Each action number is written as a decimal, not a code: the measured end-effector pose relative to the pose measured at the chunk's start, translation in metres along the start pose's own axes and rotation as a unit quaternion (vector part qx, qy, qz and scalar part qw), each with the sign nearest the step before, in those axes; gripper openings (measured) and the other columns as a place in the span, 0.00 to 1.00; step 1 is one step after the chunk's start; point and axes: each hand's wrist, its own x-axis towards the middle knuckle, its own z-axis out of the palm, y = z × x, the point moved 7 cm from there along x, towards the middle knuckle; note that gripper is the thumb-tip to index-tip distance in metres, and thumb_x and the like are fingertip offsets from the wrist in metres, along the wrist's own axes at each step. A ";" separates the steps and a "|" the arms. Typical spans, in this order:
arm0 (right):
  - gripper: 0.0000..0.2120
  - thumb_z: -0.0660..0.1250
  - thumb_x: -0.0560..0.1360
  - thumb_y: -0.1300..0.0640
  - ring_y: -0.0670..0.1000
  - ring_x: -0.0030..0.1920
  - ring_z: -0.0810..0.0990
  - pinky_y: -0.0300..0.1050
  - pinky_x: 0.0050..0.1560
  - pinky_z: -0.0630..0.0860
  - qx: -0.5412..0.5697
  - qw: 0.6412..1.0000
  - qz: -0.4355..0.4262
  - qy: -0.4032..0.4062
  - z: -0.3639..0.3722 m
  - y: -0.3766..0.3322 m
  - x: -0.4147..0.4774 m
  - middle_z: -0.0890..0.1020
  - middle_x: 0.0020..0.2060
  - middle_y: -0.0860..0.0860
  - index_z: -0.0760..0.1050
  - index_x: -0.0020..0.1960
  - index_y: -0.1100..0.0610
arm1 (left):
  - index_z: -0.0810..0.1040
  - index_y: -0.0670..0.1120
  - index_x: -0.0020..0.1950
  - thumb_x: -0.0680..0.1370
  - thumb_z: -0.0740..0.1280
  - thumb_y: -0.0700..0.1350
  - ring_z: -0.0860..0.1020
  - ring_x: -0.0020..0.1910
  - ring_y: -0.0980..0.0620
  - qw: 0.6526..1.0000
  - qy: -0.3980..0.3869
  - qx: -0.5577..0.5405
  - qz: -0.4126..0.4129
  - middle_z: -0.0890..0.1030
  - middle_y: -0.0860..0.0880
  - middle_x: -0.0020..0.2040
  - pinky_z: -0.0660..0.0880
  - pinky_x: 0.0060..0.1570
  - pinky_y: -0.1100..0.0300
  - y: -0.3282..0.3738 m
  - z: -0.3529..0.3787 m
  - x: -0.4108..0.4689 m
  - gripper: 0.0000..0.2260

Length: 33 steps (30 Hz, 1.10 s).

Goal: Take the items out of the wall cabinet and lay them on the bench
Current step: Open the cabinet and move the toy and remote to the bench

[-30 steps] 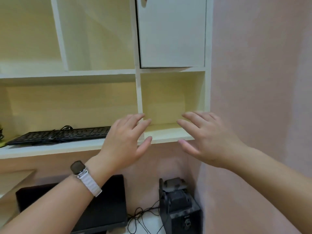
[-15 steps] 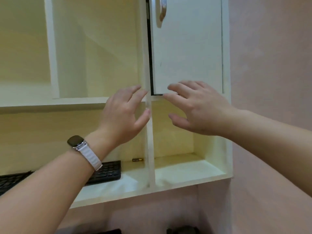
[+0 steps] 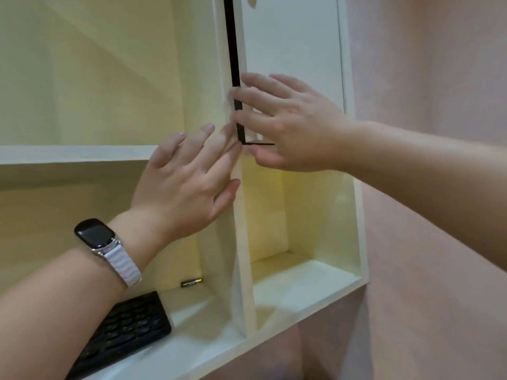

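A white cabinet door [image 3: 290, 45] hangs at the top right of a cream wall shelf unit, with a dark gap along its left edge. My right hand [image 3: 290, 124] lies flat over the door's lower left corner, fingers spread, tips at the gap. My left hand [image 3: 186, 182], a watch on its wrist, is open just below and left, its fingertips at the upright divider [image 3: 241, 242] under that corner. Neither hand holds anything. The inside of the cabinet is hidden behind the door.
A black keyboard [image 3: 129, 327] lies on the bottom shelf at the left, with a small battery [image 3: 191, 282] behind it. An open cubby [image 3: 307, 281] sits under the door. A pink wall [image 3: 439, 242] borders the unit on the right.
Both hands have risen from the bottom shelf's front edge to the cabinet door's lower left corner. The view has tilted upward and moved closer to the shelf unit.
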 end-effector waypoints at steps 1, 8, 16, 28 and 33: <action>0.24 0.54 0.78 0.43 0.58 0.75 0.60 0.57 0.73 0.59 -0.017 1.000 -0.007 -0.007 0.002 0.001 -0.001 0.69 0.71 0.56 0.72 0.66 0.57 | 0.72 0.46 0.71 0.81 0.56 0.56 0.72 0.69 0.46 1.000 0.009 0.003 0.001 0.71 0.47 0.73 0.60 0.66 0.51 0.001 0.002 -0.001 0.23; 0.21 0.55 0.79 0.46 0.61 0.74 0.62 0.61 0.73 0.58 -0.087 0.994 -0.066 -0.012 -0.008 0.008 -0.003 0.72 0.67 0.60 0.72 0.63 0.59 | 0.72 0.45 0.71 0.81 0.57 0.55 0.67 0.72 0.46 0.998 0.048 -0.013 -0.028 0.70 0.46 0.74 0.57 0.67 0.51 0.004 0.009 -0.006 0.23; 0.18 0.55 0.78 0.48 0.63 0.69 0.67 0.60 0.72 0.61 -0.117 0.989 -0.084 -0.025 -0.035 0.014 -0.013 0.74 0.62 0.60 0.71 0.60 0.59 | 0.71 0.45 0.71 0.81 0.57 0.55 0.69 0.70 0.44 0.999 0.026 0.007 -0.035 0.69 0.47 0.74 0.55 0.67 0.50 0.006 0.006 -0.006 0.23; 0.15 0.59 0.75 0.50 0.62 0.66 0.72 0.57 0.66 0.67 -0.072 0.995 -0.053 0.048 -0.080 0.055 -0.070 0.78 0.59 0.59 0.75 0.54 0.60 | 0.66 0.43 0.74 0.77 0.55 0.59 0.60 0.75 0.41 0.980 -0.152 -0.011 -0.126 0.63 0.44 0.77 0.43 0.73 0.48 0.020 0.005 0.001 0.30; 0.13 0.62 0.74 0.52 0.63 0.63 0.74 0.57 0.62 0.71 -0.029 0.996 -0.046 0.075 -0.096 0.078 -0.100 0.79 0.56 0.60 0.75 0.51 0.61 | 0.64 0.42 0.75 0.74 0.56 0.57 0.59 0.75 0.39 0.965 -0.217 0.001 -0.148 0.61 0.41 0.77 0.39 0.72 0.45 0.034 0.001 0.006 0.32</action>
